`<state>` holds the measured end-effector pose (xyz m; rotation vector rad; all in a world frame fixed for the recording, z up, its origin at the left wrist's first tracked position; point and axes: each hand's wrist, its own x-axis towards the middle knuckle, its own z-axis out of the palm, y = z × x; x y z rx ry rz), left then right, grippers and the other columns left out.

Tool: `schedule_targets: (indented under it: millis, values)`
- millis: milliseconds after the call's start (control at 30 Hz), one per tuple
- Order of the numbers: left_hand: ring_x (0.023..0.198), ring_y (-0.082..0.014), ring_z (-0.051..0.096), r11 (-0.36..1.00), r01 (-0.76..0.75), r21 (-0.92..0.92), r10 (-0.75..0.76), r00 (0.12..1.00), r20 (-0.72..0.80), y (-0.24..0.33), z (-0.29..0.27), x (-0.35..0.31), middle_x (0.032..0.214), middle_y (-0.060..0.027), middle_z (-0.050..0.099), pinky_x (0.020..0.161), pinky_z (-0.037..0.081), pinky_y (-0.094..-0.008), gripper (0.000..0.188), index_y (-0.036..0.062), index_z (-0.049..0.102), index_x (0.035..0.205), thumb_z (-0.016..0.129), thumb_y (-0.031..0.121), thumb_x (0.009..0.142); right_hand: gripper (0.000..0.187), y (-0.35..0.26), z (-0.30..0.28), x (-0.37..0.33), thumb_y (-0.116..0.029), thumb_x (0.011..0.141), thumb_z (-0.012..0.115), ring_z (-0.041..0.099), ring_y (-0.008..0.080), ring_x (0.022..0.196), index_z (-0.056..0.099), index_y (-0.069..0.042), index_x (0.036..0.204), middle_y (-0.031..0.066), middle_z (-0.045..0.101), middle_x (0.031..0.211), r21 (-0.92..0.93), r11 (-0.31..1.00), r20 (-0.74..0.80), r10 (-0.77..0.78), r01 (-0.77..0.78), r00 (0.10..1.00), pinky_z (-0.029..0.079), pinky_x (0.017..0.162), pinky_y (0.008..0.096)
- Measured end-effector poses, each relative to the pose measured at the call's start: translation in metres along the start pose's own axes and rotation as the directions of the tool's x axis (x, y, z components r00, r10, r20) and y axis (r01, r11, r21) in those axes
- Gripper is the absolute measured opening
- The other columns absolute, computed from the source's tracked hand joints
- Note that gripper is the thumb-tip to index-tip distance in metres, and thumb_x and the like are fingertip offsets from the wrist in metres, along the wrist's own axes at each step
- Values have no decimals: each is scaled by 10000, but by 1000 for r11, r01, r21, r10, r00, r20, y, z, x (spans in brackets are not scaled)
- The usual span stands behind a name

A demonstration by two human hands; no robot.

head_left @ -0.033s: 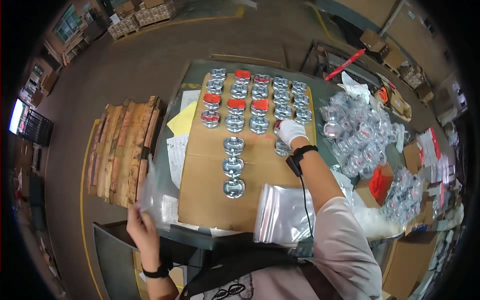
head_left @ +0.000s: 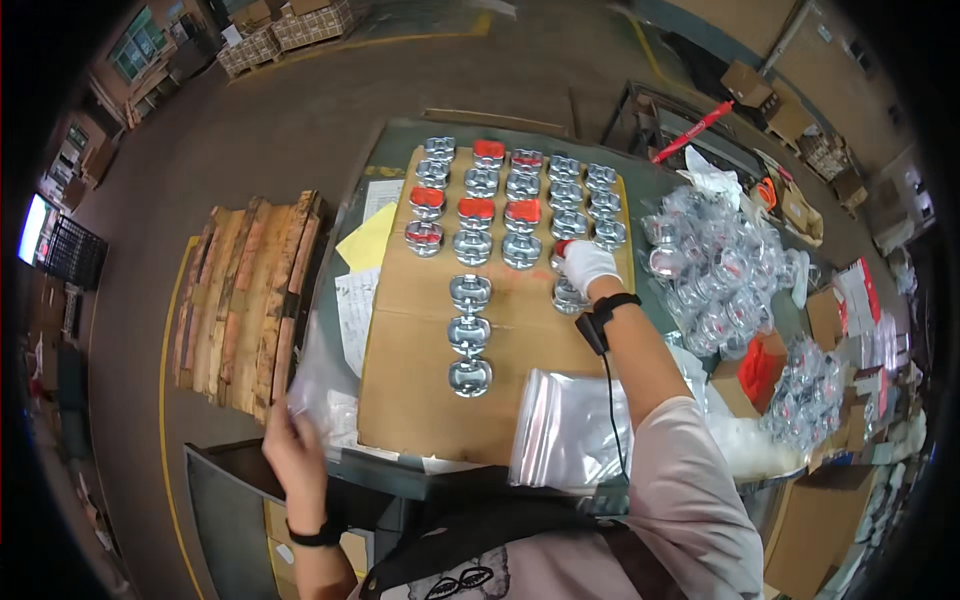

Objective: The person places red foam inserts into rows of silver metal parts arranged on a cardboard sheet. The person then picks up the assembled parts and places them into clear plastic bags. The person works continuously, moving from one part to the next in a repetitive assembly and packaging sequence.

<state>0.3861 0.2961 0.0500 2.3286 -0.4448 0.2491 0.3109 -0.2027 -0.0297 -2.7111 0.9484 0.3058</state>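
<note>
Metal engine pistons, some with red tops, stand in columns on a brown cardboard sheet. My right hand, in a white glove, is closed on a red-marked piston in the column second from the right; the hand covers most of it. Just nearer to me sits a bare metal piston. Off the left edge of the table, my bare left hand pinches a clear plastic bag, which is blurred by motion. A stack of flat clear bags lies at the sheet's near edge.
A heap of bagged pistons covers the right of the table, with a smaller heap nearer. Papers and a yellow sheet lie along the left edge. A wooden pallet stands on the floor to the left.
My left hand has moved slightly right and down, and the bag has swung toward the table edge. My right hand has shifted slightly, staying on the same piston.
</note>
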Motion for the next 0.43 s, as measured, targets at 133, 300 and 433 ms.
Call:
schedule_targets:
  millis: [133, 300, 433]
  values:
    - [522, -284, 575, 994, -63, 94, 42, 976, 212, 8, 61, 0, 586, -120, 545, 498, 454, -391, 329, 55, 576, 1148, 695, 146, 855, 310, 8, -26, -34, -355, 906, 558, 644, 395, 924, 667, -71, 963, 207, 677, 972, 136, 983, -226, 149, -120, 963, 507, 804, 479]
    - [633, -372, 620, 984, -173, -43, 176, 897, 406, -34, 133, -46, 674, -176, 619, 568, 472, -468, 222, 81, 632, 953, 646, 293, 888, 286, -95, -44, -147, -219, 871, 667, 664, 231, 703, 662, 3, 1052, 169, 675, 805, 845, 510, -184, -7, 162, 983, 521, 646, 331]
    - [727, -295, 686, 935, 279, -220, -64, 743, 667, -47, 154, -61, 788, -189, 665, 686, 527, -458, 339, 76, 641, 922, 604, 412, 930, 590, -182, 44, -195, -323, 849, 698, 262, 308, 1441, 495, -112, 1361, 187, 374, 1493, 538, 708, -298, -349, 458, 888, 165, 1188, 405]
